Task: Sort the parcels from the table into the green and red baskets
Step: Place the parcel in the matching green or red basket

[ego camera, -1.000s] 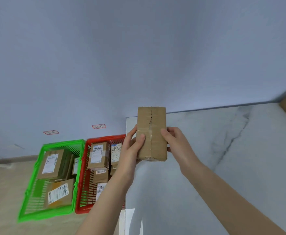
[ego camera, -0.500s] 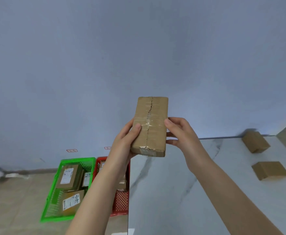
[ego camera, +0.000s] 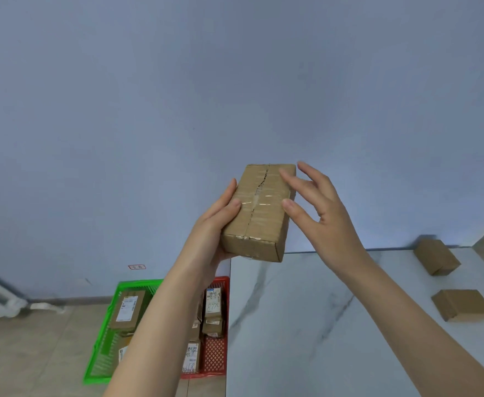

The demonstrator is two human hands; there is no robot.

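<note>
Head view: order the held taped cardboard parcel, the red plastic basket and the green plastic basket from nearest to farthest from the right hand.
1. Taped cardboard parcel, right beside the right hand.
2. Red plastic basket, down to the left.
3. Green plastic basket, farther left.

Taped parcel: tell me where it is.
The taped parcel is mid-view, head camera, held by the left hand above the table's left edge, right hand open beside it.

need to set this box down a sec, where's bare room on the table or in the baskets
Left hand holds the box. Table: bare from its left edge beside the red basket across to the two small parcels far right. Red basket is crowded; green basket shows open mesh at its near end.
</note>
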